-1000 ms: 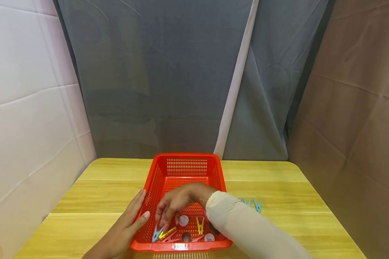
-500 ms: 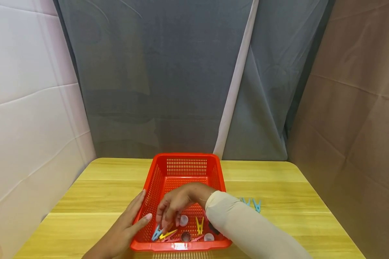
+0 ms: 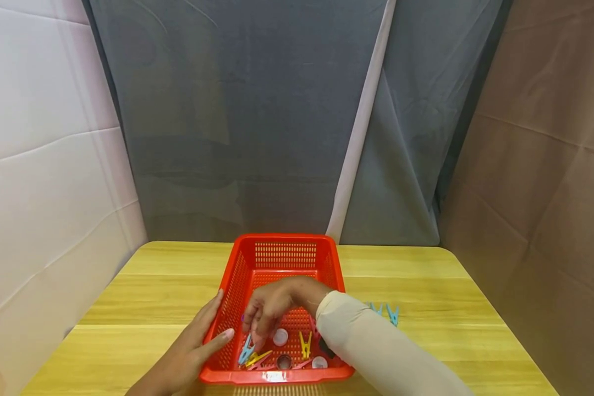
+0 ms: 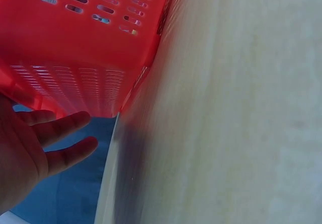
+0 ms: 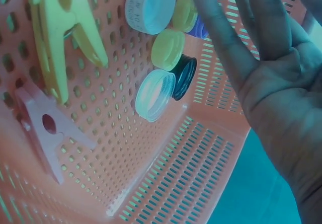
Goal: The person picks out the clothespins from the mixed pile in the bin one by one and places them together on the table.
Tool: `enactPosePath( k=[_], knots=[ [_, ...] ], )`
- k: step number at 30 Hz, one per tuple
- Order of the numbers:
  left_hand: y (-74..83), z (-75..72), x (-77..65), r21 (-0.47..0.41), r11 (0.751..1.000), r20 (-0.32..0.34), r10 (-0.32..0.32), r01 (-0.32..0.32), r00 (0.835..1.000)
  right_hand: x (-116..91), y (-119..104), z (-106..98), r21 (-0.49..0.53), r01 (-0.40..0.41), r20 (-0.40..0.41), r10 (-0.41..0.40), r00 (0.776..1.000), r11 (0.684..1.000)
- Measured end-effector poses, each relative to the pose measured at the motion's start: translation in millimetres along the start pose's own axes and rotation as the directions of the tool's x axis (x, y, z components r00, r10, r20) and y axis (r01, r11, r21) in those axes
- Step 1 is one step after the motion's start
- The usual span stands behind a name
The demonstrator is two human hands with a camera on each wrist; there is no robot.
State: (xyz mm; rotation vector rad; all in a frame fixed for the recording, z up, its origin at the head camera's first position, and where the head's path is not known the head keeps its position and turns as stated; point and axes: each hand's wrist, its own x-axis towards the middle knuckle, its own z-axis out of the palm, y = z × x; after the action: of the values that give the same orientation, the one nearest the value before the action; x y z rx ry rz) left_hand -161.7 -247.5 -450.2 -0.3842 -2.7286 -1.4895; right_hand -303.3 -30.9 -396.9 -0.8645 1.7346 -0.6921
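Observation:
A red plastic basket (image 3: 286,377) stands on the table. Along its left side lies my left hand (image 3: 193,344), fingers straight and thumb over the rim; the left wrist view shows its spread fingers (image 4: 70,156) beside the basket wall. My right hand (image 3: 269,311) reaches down inside, its fingertips pinching the upper end of a light blue clothespin (image 3: 246,352). Close by are a yellow clothespin (image 3: 258,359) and pink ones, partly overlapping. In the right wrist view the palm (image 5: 282,88) shows, but the blue clothespin is out of sight.
Also in the basket are another yellow clothespin (image 3: 305,345), a white cap (image 3: 280,337), a dark round cap (image 3: 284,362), a clear cap (image 5: 155,95) and a black cap (image 5: 184,78). Blue clothespins (image 3: 392,314) lie on the table right of the basket, partly behind the sleeve (image 3: 376,346).
My right hand has shifted slightly up and right, and the light blue clothespin has moved with it, now standing steeper. My left hand stays at the basket's side.

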Motion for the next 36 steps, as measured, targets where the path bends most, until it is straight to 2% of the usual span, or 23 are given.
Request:
enactPosePath(
  k=[8, 18, 23, 29, 36],
  knots=[
    [-0.2, 1.5, -0.7, -0.048, 0.999, -0.001, 0.024, -0.024, 1.0, -2.6, 0.9, -2.9, -0.071, -0.061, 0.021, 0.063, 0.998, 0.996],
    [0.5, 0.9, 0.3, -0.146, 0.988, 0.058, -0.046, 0.054, 0.997, 1.2, 2.2, -0.1, 0.009, -0.156, 0.02, 0.156, 0.988, 0.988],
    [0.3, 0.2, 0.2, -0.15, 0.987, 0.063, -0.051, 0.06, 0.997, 4.2, 2.6, 2.0, 0.065, -0.216, 0.032, 0.215, 0.976, 0.974],
    [-0.3, -0.1, 0.5, -0.124, 0.991, 0.05, -0.045, 0.05, 0.998, 4.6, 2.8, 2.1, 0.067, -0.208, 0.009, 0.208, 0.978, 0.976],
    [-1.7, -0.5, 0.5, -0.164, 0.985, 0.081, -0.046, 0.059, 0.996, -0.6, 2.6, -2.0, 0.0, -0.15, 0.019, 0.15, 0.989, 0.989]
  ],
)
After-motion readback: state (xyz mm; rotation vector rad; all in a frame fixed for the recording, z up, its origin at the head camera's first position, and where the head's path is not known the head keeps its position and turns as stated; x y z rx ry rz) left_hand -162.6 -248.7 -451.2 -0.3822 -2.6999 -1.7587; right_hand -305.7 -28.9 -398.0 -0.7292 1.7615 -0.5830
